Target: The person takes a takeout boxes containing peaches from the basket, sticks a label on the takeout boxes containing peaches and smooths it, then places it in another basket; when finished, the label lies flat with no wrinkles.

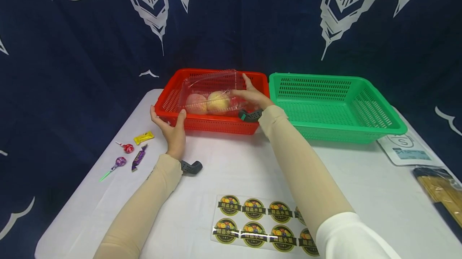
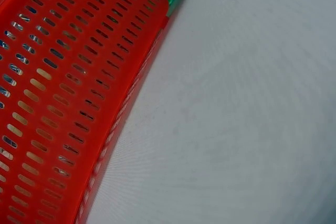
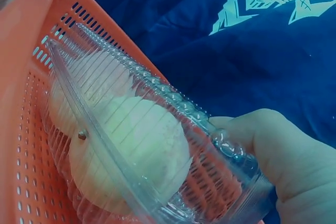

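Observation:
A clear plastic fruit box (image 1: 213, 78) sits tilted inside the red basket (image 1: 220, 124). Through its plastic show two peaches (image 1: 218, 102), one pinkish and one pale yellow. My right hand (image 1: 254, 95) grips the box's right end; the right wrist view shows the curled fingers (image 3: 231, 129) at the box edge. At the basket's front left corner, my left hand (image 1: 174, 132) holds the rim, thumb on the near side. Only the basket's perforated wall (image 2: 79, 77) and the white table fill the left wrist view.
A green basket (image 1: 325, 130) stands right beside the red one. Candies, including a lollipop (image 1: 120, 161), lie at the left. A sticker sheet (image 1: 256, 221) lies in front, partly behind my right arm. A scale (image 1: 408, 150) and a wood-and-black item (image 1: 442, 191) are at the right.

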The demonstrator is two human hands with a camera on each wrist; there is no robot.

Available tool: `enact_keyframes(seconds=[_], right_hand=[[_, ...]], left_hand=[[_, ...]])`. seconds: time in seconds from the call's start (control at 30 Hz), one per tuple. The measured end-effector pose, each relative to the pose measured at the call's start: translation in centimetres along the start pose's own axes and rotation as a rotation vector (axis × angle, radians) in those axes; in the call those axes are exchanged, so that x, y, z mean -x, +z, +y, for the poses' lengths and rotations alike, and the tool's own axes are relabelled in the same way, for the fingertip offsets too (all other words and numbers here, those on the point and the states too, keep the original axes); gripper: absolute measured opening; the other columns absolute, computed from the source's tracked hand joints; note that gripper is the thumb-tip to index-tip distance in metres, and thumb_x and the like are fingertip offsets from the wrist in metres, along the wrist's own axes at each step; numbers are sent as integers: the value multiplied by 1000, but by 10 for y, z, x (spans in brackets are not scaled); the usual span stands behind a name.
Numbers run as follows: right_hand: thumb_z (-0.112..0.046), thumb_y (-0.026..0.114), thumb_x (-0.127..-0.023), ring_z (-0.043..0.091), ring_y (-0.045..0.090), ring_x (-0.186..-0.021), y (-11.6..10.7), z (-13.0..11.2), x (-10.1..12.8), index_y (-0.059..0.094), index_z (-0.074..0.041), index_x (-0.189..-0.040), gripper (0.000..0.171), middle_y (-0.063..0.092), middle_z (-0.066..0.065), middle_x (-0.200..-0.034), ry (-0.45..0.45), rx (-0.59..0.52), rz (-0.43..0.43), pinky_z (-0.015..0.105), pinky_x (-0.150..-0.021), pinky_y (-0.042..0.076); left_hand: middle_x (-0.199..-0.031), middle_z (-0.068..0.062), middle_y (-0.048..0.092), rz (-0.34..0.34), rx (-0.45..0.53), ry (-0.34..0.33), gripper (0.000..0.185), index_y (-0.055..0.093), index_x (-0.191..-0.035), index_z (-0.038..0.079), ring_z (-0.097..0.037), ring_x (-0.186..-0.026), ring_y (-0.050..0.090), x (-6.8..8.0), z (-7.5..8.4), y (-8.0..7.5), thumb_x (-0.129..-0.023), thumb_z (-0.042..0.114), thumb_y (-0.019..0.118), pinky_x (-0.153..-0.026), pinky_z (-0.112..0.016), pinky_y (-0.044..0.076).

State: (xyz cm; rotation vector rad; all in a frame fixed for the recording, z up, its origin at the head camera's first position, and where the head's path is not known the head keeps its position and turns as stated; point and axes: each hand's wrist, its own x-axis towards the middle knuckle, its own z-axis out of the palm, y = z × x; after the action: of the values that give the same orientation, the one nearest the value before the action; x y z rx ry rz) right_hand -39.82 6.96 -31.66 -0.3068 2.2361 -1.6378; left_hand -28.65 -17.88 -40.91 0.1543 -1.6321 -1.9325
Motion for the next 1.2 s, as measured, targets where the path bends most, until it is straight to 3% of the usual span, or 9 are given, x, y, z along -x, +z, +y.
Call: enact_keyframes(seconds=[0.1, 0.27, 0.53, 0.7, 1.0, 1.2], right_hand=[[-25, 65, -103, 41, 23, -161, 0, 0, 0, -9, -29, -174, 103, 4, 14, -180, -21, 12, -16, 61, -125, 35], [-29, 63, -100, 40, 25, -160, 2, -3, 4, -7, -32, -175, 102, 10, 13, -180, -3, 35, -17, 60, -125, 36], [-22, 58, -106, 43, 40, -151, 4, -8, 6, -11, -31, -174, 97, 16, 15, -176, 78, -166, -43, 60, -110, 51], [-19, 58, -105, 41, 37, -153, 3, -11, 9, -11, -31, -174, 98, 11, 12, -179, 94, -217, -18, 62, -110, 50], [-19, 54, -107, 50, 47, -146, -13, -21, 20, -14, -31, -173, 96, 14, 13, -180, 86, -207, 14, 60, -109, 51], [-20, 54, -107, 53, 48, -145, -27, -30, 30, -17, -34, -172, 97, 1, 9, -182, 99, -196, 14, 58, -107, 51]], left_hand=[[-175, 4, 16, -2, 0, 0, 99, -2, -171, 31, -12, -159, 22, 0, 1, 0, -104, 28, 71, -125, -33, 37], [-175, 5, 16, -6, 6, 4, 100, -3, -171, 30, -13, -159, 22, 1, 2, 0, -104, 28, 71, -125, -33, 38], [-175, 3, 16, 1, -6, -7, 100, -3, -171, 30, -18, -161, 20, 0, 0, -1, -104, 29, 71, -126, -32, 36], [-175, 3, 17, -1, -4, 1, 100, -2, -171, 30, -17, -161, 21, -1, -2, -2, -104, 29, 72, -126, -32, 36], [-175, 4, 16, 1, -15, -7, 100, -3, -171, 31, -11, -158, 22, 0, -2, -1, -104, 29, 72, -126, -32, 36], [-175, 4, 14, -6, -14, -7, 100, -3, -171, 32, -12, -159, 21, 0, -1, -1, -104, 30, 71, -126, -31, 35]])
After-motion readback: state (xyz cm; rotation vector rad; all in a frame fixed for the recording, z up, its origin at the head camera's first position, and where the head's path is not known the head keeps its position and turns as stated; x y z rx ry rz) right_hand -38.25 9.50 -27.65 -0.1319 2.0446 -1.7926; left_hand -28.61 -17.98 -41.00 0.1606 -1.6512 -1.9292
